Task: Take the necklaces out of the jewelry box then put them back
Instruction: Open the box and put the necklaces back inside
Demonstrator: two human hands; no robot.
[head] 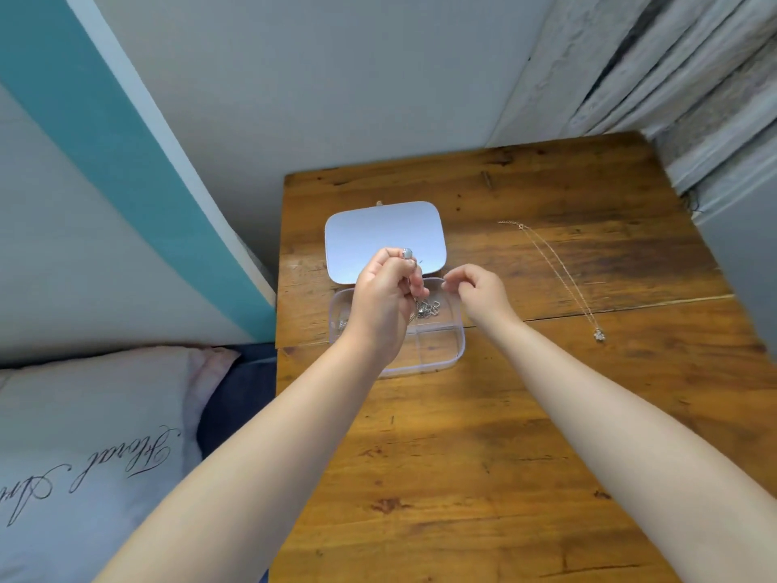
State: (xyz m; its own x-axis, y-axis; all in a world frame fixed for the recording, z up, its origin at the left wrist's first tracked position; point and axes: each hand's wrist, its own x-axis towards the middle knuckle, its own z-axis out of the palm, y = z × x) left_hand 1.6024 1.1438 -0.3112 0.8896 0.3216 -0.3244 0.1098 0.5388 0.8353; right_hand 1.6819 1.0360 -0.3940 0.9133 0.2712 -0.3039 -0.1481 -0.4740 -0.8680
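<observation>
Head cam looks down at a wooden table (483, 435) with a clear plastic jewelry box (437, 351) on it, lid (378, 233) flipped open and lying flat behind it. The left hand (384, 300) is up over the box with its fingers (414, 279) curled and pressed together, pinching a silver necklace (424, 307). A small round pendant (407, 253) pokes out just above those fingertips, and the rest of the chain hangs in a tangled bunch right below them, over the back compartment. Can't tell if the bunch touches the box floor or not.

The right hand (479, 290) is just beside the left one, thumb and forefinger pinched close together. It looks like they're on a thin bit of chain, but it's too fine to be sure.

A second necklace (559, 271), gold-ish with a tiny pendant, lies stretched out on the table well off to the right of both hands. There's also something small and silvery in the box's left compartment, mostly hidden under the left wrist. A pillow (84, 435) sits left of the table.
</observation>
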